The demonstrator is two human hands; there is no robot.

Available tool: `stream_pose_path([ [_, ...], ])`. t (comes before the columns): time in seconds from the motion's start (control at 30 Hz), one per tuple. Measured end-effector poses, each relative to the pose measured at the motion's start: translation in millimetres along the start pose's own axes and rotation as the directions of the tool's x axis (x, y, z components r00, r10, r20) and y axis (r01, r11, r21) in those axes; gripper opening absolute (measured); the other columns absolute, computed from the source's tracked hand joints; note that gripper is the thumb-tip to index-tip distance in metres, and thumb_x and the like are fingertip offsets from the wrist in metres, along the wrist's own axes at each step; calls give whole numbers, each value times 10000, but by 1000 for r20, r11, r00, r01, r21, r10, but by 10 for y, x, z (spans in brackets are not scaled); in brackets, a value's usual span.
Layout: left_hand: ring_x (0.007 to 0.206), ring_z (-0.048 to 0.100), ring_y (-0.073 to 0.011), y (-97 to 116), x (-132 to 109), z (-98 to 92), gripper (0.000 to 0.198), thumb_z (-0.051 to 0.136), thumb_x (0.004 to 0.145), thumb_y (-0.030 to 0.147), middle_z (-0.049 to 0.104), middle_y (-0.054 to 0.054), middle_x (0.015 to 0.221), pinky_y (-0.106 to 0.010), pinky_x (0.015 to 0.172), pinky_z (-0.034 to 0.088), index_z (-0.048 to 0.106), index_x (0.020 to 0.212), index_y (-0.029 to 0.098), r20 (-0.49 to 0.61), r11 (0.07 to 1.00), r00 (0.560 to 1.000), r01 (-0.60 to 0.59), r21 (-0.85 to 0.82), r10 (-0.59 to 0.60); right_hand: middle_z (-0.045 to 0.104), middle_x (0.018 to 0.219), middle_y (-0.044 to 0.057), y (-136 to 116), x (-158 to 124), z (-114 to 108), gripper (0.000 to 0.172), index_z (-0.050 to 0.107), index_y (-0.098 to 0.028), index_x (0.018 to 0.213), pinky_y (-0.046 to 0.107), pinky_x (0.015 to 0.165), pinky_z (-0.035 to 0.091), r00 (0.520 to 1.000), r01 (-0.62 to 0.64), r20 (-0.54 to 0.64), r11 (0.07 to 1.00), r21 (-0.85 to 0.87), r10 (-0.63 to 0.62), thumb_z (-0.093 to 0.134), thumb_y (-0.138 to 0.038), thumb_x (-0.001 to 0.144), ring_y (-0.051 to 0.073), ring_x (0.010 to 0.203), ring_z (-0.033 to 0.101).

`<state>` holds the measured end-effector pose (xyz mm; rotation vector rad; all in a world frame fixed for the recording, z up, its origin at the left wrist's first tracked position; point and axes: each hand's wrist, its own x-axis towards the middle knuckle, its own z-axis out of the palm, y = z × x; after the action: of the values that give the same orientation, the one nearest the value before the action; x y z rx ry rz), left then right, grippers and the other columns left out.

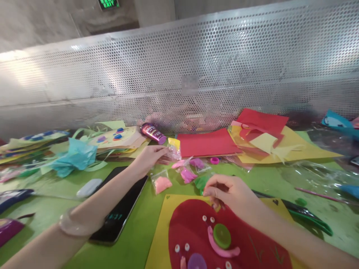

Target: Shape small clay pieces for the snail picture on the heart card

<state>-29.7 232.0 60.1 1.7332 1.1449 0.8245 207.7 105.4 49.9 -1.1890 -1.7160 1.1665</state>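
Observation:
My left hand [151,158] reaches past a black tablet [123,209], its fingers closed on a small clear plastic bag [174,152] beside a yellow packet [174,142]. My right hand [227,190] hovers over the top edge of a yellow sheet [158,231], thumb and fingers pinched together; what they hold, if anything, is too small to make out. On that sheet lies a red paper shape [185,216] with small eyes, a green clay disc [222,236], a curved pink clay strip [221,246] and a purple disc [197,261]. Green clay in a bag [202,182] sits beside my right fingertips.
Bags of peach clay [163,184] and pink clay [187,174] lie mid-table. Behind are a purple tube [153,133], red paper [207,144] and a perforated metal panel [168,74]. Blue tissue [74,157] and a white mouse [89,187] are left; green-handled scissors [311,216] lie right.

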Motion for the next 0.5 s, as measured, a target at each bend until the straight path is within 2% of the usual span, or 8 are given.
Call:
stream_pose_path([
  [0.13, 871, 622, -186, 203, -196, 316, 219, 531, 906, 295, 626, -65, 1001, -383, 771, 523, 584, 1036, 127, 105, 979, 994, 43, -200, -22, 621, 658, -23, -21, 12, -27, 89, 595, -154, 864, 280, 611, 508, 996, 33, -84, 999, -41, -36, 542, -225, 863, 117, 599, 600],
  [0.23, 897, 621, -189, 249, -290, 466, 180, 566, 884, 232, 635, -60, 1001, -397, 809, 510, 595, 1027, 124, 158, 960, 987, 50, -275, -6, 665, 761, 5, -12, 20, -40, 218, 581, -185, 1059, 301, 665, 529, 991, 49, -124, 996, -74, -58, 477, -206, 869, 137, 654, 636],
  [0.37, 896, 620, -191, 181, -307, 538, 193, 559, 888, 245, 635, -59, 996, -407, 825, 497, 589, 1035, 124, 155, 949, 988, 38, -312, 11, 675, 914, 36, -7, 6, -31, 316, 515, -214, 1187, 302, 667, 539, 985, 83, -140, 989, -125, -101, 400, -276, 900, 145, 686, 652],
  [0.5, 849, 617, -179, 89, -303, 576, 193, 548, 894, 297, 632, -50, 946, -384, 784, 503, 599, 961, 123, 154, 960, 987, 5, -279, 40, 646, 793, 33, 22, 11, -41, 278, 537, -178, 1090, 272, 565, 514, 976, 120, -153, 972, -202, -153, 350, -318, 939, 135, 634, 624],
])
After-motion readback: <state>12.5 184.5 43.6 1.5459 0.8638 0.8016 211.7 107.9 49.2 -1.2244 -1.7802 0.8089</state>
